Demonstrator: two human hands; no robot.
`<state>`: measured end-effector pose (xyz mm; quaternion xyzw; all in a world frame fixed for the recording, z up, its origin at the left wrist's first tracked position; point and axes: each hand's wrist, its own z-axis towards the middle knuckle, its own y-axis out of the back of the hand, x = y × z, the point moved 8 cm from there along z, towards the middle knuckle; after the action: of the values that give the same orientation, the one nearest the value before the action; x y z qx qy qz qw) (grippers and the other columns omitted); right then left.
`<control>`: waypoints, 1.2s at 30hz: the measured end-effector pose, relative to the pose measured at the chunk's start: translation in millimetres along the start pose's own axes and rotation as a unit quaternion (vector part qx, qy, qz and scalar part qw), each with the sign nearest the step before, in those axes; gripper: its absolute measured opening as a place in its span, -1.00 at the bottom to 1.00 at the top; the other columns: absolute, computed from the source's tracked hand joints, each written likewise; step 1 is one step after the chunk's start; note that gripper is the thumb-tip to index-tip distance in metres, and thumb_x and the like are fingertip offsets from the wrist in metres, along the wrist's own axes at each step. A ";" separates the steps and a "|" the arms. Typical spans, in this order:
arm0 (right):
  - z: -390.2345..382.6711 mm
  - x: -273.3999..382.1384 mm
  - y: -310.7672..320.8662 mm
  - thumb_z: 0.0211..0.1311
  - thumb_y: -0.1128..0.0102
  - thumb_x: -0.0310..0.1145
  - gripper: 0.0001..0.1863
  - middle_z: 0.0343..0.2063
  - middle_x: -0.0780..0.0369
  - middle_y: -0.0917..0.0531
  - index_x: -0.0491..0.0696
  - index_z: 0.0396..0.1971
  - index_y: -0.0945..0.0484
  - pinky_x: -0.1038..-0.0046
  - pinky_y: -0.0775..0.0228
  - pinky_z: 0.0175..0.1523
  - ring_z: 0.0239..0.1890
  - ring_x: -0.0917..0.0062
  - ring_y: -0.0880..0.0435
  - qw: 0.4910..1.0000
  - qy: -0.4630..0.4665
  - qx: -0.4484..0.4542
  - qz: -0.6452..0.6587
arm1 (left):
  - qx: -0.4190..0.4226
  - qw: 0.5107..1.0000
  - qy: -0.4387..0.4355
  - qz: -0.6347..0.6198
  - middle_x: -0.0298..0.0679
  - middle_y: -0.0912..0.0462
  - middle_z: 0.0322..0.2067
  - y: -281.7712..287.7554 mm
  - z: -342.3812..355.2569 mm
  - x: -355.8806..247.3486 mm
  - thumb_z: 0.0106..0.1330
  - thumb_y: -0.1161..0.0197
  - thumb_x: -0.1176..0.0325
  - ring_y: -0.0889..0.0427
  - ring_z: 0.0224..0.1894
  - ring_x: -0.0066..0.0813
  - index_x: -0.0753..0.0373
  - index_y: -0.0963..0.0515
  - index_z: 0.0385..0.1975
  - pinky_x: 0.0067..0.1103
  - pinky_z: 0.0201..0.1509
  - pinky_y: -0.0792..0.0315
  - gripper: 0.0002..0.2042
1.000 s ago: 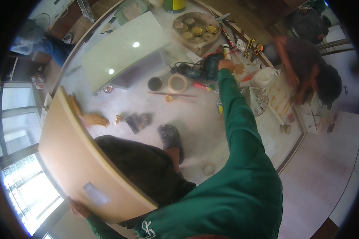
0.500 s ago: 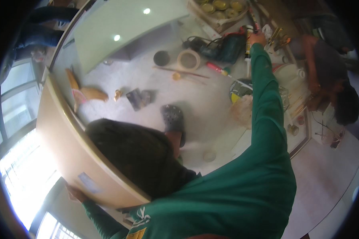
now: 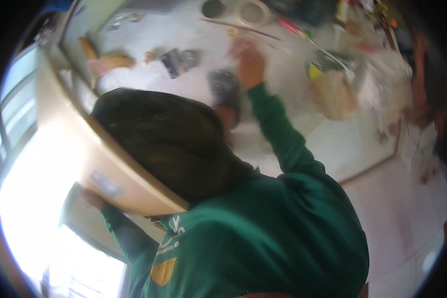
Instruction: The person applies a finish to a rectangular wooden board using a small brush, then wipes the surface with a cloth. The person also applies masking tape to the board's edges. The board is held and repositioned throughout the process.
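Observation:
My left hand (image 3: pixel 92 198) grips the lower edge of a large pale board (image 3: pixel 97 154) that leans upright against my side, a grey sticker (image 3: pixel 107 183) near its edge. My right hand (image 3: pixel 251 62) is stretched out over the pale floor, smeared by motion. Whether anything is in its fingers I cannot make out. Close to it are a thin brown stick (image 3: pixel 241 30), a small yellowish roll (image 3: pixel 232 32) and a dark clog (image 3: pixel 224 89) on my foot. My knee in dark trousers (image 3: pixel 164 134) is bent beside the board.
To the left lie a wooden-handled brush (image 3: pixel 116 62) and dark square pieces (image 3: pixel 179 60). A round tape roll (image 3: pixel 253 12) is at the top. On the right are a red-handled screwdriver (image 3: pixel 293 26), a tan round pad (image 3: pixel 333 94), plastic wrapping (image 3: pixel 382 79) and another person's arm (image 3: pixel 419 74).
My right hand has left the cluster of tools at the upper right and swung left and back toward my foot. The view has shifted; my left hand stays on the board.

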<state>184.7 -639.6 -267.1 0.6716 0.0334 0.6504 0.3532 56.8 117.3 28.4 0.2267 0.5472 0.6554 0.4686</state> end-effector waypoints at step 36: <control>-31.0 -64.0 231.9 0.13 -0.23 -0.11 -0.61 -0.21 -0.01 -0.68 -0.08 -0.17 -0.69 -0.02 -0.33 0.13 -0.06 0.06 -0.59 0.878 -0.168 -0.125 -0.431 | -0.084 0.933 0.089 -0.338 -0.50 -0.14 -0.74 -8.5 -38.5 -110.1 0.43 -0.16 -0.05 -0.09 -0.68 -0.69 0.14 -0.29 -0.71 -0.57 -0.59 0.03 -0.48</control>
<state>51.0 -832.1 -204.4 0.6403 0.1780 0.3104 0.6797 79.1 2.6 32.8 -0.0715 0.5737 0.5195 0.6292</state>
